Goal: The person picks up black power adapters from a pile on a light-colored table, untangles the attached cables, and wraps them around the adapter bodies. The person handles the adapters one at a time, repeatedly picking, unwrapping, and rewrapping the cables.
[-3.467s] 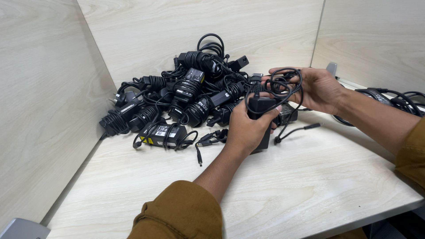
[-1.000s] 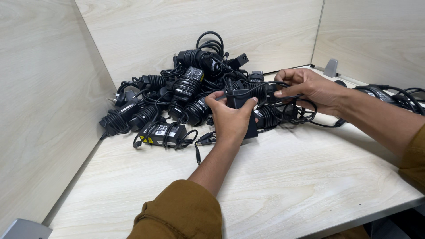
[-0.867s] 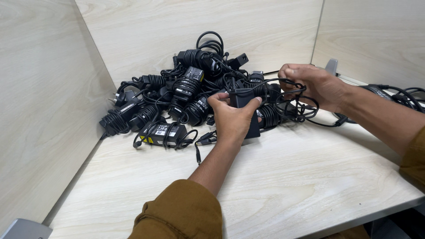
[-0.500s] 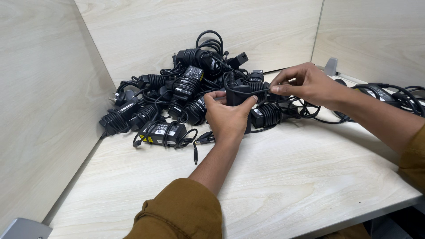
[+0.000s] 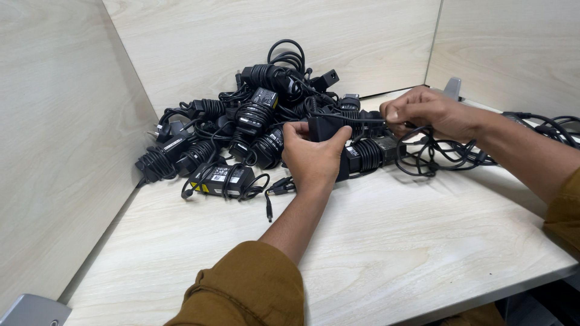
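Pale wood-grain laminate on the desk and the partition walls — smooth, matt. Matt black plastic on the adapter brick, rubbery black sheath on its cord. Soft mustard cloth on the sleeve — creased.

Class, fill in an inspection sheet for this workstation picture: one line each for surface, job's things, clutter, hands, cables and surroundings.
Surface: pale wood-grain desk, bare in the near half.
Job's things: black power adapter held upright over the desk; its thin cord runs taut to the right.
Clutter: pile of black adapters with wound cords, heaped in the far left corner.
Hands: left hand grips the power adapter; right hand is closed on the cord.
Cables: loose cord loops lie on the desk under the right hand; more black cables at the far right edge.
Surroundings: matching wood-grain partition walls on three sides; grey metal bracket at the back right.
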